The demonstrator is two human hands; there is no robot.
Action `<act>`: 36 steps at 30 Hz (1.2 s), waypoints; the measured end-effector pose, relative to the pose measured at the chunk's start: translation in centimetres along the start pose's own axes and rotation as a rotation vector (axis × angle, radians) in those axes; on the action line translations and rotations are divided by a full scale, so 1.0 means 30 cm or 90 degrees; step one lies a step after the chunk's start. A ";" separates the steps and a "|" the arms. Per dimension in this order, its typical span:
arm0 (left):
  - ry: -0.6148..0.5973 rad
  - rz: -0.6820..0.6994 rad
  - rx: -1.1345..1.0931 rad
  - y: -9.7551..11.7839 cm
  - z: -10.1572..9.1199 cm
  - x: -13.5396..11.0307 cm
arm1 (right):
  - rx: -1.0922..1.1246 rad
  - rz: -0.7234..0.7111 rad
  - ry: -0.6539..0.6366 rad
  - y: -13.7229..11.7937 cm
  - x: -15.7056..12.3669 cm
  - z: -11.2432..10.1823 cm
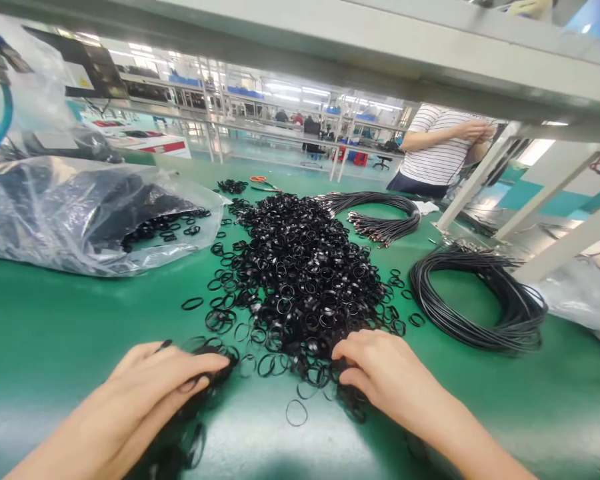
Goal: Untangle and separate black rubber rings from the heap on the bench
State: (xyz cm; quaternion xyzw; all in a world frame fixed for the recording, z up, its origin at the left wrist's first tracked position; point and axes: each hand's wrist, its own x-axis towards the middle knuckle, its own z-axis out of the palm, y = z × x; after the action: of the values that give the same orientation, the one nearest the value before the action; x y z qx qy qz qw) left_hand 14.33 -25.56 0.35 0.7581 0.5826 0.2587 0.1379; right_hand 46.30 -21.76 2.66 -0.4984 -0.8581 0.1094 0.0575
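Fingers first: on the left hand (153, 375), index almost straight and thumb just beneath, over black rings (213, 348) left of the heap (303, 267); on the right hand (387, 367), curled, with thumb below, at the heap's near edge. Impossible to tell from here any real pinch. Better to gather with relaxed fingers, in modest portions, without pressing hard on such thin pieces, and not to forget the loose ring (287, 413) between both hands. To the left, mind the clear plastic bag (95, 247), with more rings in its open mouth. To the right, avoid catching the coil of black cables (470, 333). Beyond, notice another cable bundle (380, 230) and an orange-handled tool (258, 179).
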 end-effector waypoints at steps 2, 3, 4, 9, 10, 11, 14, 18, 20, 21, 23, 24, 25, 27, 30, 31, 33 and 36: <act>-0.046 0.043 -0.051 0.056 -0.008 0.044 | -0.016 0.001 0.008 0.001 0.005 0.007; -0.063 0.051 -0.073 0.087 -0.010 0.071 | -0.014 0.002 0.023 0.003 0.005 0.005; -0.087 0.047 -0.094 0.118 -0.011 0.100 | -0.004 0.004 0.043 0.005 0.003 0.002; -0.133 -0.003 -0.325 0.247 0.020 0.242 | 0.166 0.011 0.174 -0.030 0.010 -0.033; -0.144 -0.019 -0.384 0.265 0.032 0.262 | 0.229 0.019 0.194 -0.047 0.020 -0.043; -0.153 -0.032 -0.444 0.281 0.045 0.280 | 0.298 0.026 0.205 -0.067 0.033 -0.054; -0.160 -0.038 -0.579 0.317 0.072 0.325 | 0.502 0.025 0.194 -0.121 0.087 -0.095; -0.123 -0.047 -0.547 0.340 0.065 0.387 | 0.633 0.001 0.214 -0.144 0.164 -0.152; -0.093 -0.053 -0.516 0.344 0.049 0.416 | 0.661 0.017 0.227 -0.137 0.194 -0.166; -0.080 -0.058 -0.512 0.345 0.042 0.427 | 0.678 0.026 0.227 -0.132 0.207 -0.167; -0.056 -0.077 -0.523 0.345 0.034 0.441 | 0.724 0.039 0.225 -0.125 0.228 -0.160; -0.045 -0.092 -0.536 0.344 0.034 0.443 | 0.748 0.044 0.223 -0.123 0.235 -0.153; -0.043 -0.114 -0.552 0.342 0.037 0.443 | 0.767 0.049 0.220 -0.121 0.241 -0.145; -0.053 -0.158 -0.599 0.333 0.048 0.437 | 0.791 0.062 0.217 -0.118 0.246 -0.131; -0.081 -0.165 -0.689 0.312 0.068 0.425 | 0.827 0.073 0.213 -0.110 0.242 -0.120; -0.087 -0.159 -0.715 0.305 0.073 0.421 | 0.845 0.076 0.207 -0.107 0.240 -0.117; -0.112 -0.162 -0.761 0.296 0.077 0.414 | 0.880 0.077 0.188 -0.104 0.236 -0.112; -0.166 -0.208 -0.808 0.299 0.070 0.401 | 0.907 0.071 0.196 -0.109 0.238 -0.101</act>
State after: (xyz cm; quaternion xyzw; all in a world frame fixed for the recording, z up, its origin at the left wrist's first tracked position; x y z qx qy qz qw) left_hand 25.04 -16.44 5.97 0.4568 0.4030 0.4332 0.6642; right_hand 40.64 -16.73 6.33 -0.3927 -0.5343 0.5725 0.4823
